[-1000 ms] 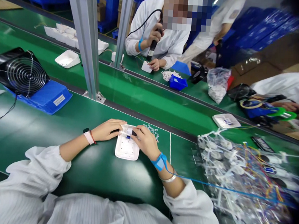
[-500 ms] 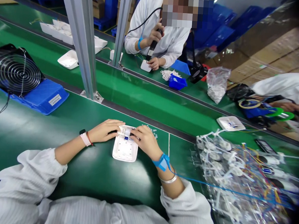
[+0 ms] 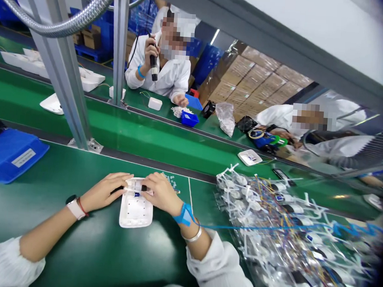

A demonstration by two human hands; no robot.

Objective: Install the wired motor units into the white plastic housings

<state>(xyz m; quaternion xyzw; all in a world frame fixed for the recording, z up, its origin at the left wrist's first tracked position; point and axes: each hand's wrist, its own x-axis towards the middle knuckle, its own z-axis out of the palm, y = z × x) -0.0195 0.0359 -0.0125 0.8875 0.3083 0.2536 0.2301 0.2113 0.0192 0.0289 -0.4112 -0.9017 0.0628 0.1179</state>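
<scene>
A shallow white plastic housing (image 3: pixel 136 214) lies open side up on the green bench before me. My left hand (image 3: pixel 107 191) grips its upper left edge, thumb toward the inside. My right hand (image 3: pixel 162 193) is at the upper right, its fingers closed on a small dark-ended part (image 3: pixel 144 188) inside the housing. Just below that part sits a small blue cylinder (image 3: pixel 137 195). The right fingertips are partly hidden, so their exact grip is hard to see. Small clear rings (image 3: pixel 169 179) lie scattered behind my right hand.
To the right is a large heap of wired parts (image 3: pixel 271 227) in clear plastic. A blue wrist cord (image 3: pixel 218 227) runs over it. A blue bin (image 3: pixel 10 155) and a metal post (image 3: pixel 64 82) stand left. Across the belt, a co-worker holds an electric screwdriver (image 3: pixel 154 66).
My view has shifted right and up, so the scene sits further left and lower. My hands stay at the housing. The co-worker's screwdriver has lifted off the small white box.
</scene>
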